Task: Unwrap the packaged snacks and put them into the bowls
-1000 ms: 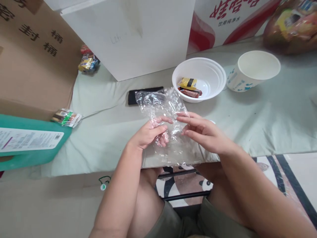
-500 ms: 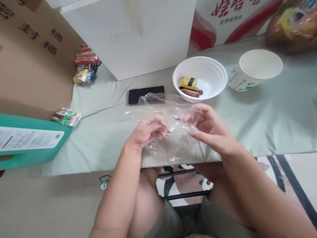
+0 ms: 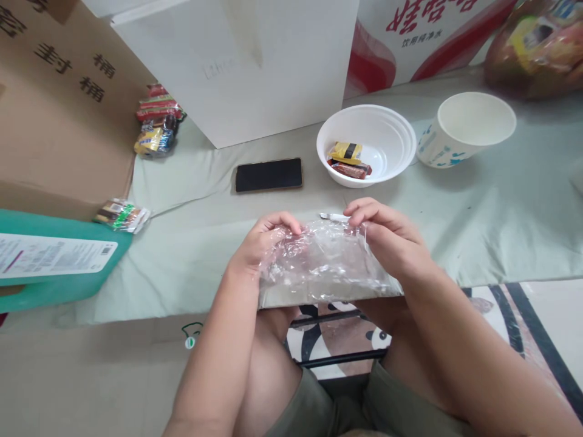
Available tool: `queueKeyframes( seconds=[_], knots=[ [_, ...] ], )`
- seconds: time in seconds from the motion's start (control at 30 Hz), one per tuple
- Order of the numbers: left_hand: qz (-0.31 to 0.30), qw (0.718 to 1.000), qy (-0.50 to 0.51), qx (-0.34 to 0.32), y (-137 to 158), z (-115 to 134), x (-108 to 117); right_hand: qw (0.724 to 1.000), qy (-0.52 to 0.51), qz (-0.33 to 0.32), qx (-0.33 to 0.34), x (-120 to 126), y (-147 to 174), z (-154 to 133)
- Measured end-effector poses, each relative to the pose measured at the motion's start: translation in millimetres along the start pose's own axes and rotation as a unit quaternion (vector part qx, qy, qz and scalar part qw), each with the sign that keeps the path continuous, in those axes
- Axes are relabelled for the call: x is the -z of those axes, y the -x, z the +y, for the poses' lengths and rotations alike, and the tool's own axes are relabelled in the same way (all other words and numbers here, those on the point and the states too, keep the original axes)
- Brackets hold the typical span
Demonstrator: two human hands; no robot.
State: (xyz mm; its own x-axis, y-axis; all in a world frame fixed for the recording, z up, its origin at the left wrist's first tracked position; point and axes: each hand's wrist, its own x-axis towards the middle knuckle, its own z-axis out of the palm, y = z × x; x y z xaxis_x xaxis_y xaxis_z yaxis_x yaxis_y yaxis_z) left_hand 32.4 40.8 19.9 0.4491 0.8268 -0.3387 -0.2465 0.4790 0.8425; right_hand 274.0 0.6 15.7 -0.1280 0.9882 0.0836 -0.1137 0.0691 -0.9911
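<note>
**Thin clear plastic spread between left hand and right hand**

Head view, as observed from the room: the plastic lies at the near edge of the table, short of the phone and bowl. The left fingers are curled shut around its left end; the right thumb and fingertips appear pinched on its upper right corner, beside a thin pale object too small to identify. Good handling would likely mean light, level pinches and even outward tension, since such film creases and clings easily; sharp tugging could tear it.
</note>
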Motion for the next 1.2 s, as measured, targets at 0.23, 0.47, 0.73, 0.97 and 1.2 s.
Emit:
queueKeyframes(
  seconds=[0.23, 0.47, 0.73, 0.97, 1.2],
  knots=[
    [0.026, 0.993, -0.113, -0.032, -7, -2, 0, 0.992, -0.008, -0.063, -0.111, 0, 2, -1],
    [-0.01, 0.993, -0.117, -0.014, -12, -7, 4, 0.986, 0.064, -0.016, -0.155, -8, -2, -10],
    [0.024, 0.986, -0.162, -0.027, -10, -8, 3, 0.983, 0.066, 0.019, -0.17, -10, -4, 2],
    [0.029, 0.989, -0.141, -0.043, -9, -10, 2, 0.984, 0.083, 0.003, -0.159, -10, -4, 1],
    [0.013, 0.996, -0.053, 0.074, -6, -5, -2, 0.989, 0.096, 0.019, -0.108, -12, -3, -1]
  ],
)
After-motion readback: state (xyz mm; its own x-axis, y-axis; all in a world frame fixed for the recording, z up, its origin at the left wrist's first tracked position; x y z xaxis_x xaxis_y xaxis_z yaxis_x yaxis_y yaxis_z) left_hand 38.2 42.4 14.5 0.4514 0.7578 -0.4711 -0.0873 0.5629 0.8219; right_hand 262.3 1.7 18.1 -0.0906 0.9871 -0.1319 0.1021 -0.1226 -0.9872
